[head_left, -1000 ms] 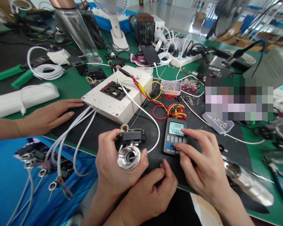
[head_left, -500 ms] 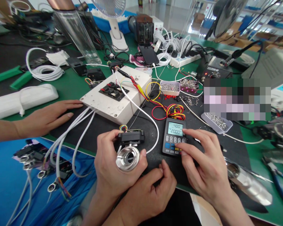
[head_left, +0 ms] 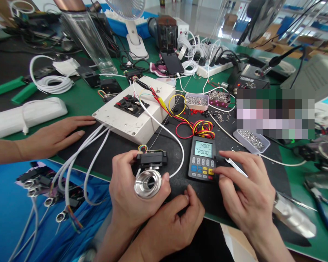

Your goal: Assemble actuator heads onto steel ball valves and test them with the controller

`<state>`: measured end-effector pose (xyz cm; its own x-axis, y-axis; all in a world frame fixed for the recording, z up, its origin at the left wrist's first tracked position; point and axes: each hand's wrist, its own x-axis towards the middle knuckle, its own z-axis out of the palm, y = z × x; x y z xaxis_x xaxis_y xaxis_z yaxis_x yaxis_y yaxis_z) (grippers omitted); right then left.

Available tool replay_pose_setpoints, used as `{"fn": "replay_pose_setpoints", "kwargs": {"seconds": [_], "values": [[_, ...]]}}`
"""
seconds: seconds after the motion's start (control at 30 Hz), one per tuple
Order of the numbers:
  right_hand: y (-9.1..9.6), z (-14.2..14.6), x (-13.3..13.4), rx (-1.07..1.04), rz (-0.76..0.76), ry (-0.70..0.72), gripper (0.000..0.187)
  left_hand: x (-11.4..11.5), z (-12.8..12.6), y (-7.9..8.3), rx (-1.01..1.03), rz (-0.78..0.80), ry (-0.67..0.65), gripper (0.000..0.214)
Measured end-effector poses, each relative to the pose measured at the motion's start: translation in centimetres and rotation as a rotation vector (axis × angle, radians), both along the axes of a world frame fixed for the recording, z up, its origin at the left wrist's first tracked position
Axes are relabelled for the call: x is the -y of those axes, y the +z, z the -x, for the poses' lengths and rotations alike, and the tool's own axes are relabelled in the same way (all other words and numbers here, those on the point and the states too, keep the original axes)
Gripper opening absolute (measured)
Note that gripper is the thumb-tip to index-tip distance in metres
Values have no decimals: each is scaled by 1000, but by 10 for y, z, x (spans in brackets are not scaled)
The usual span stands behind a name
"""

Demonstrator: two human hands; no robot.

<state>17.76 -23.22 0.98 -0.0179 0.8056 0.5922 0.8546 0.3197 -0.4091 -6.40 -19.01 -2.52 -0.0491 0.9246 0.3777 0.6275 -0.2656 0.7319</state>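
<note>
My left hand (head_left: 128, 189) is closed around a small motorized valve, with a shiny threaded metal body (head_left: 146, 183) below a black actuator housing (head_left: 152, 159). Colored wires and a white cable run from it. To the right, a handheld signal meter (head_left: 200, 158) lies on the black mat, its screen reading 4.00 and 20.00. My right hand (head_left: 246, 189) is beside the meter with its fingers spread, one fingertip at the yellow key on the right edge. Nothing is held in it. Red, yellow and black leads (head_left: 203, 129) are bundled at the meter's top.
Another person's hand (head_left: 54, 140) rests left of a white switch box (head_left: 136, 123); another hand (head_left: 177, 218) lies below my left wrist. Trays of screws (head_left: 253, 142), a wrench (head_left: 236, 167), pliers (head_left: 321, 200) and a soldering station (head_left: 253, 78) stand around. Several valves hang over blue plastic (head_left: 95, 214).
My right hand has moved right, off the meter's screen and middle keys to its right edge. My left hand and the valve have stayed in place.
</note>
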Motion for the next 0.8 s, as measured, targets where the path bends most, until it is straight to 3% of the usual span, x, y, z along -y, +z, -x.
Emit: {"fn": "replay_pose_setpoints", "kwargs": {"seconds": [0.8], "values": [[-1, -1, 1, 1, -18, 13, 19, -4, 12, -7, -100, -35, -74, 65]]}}
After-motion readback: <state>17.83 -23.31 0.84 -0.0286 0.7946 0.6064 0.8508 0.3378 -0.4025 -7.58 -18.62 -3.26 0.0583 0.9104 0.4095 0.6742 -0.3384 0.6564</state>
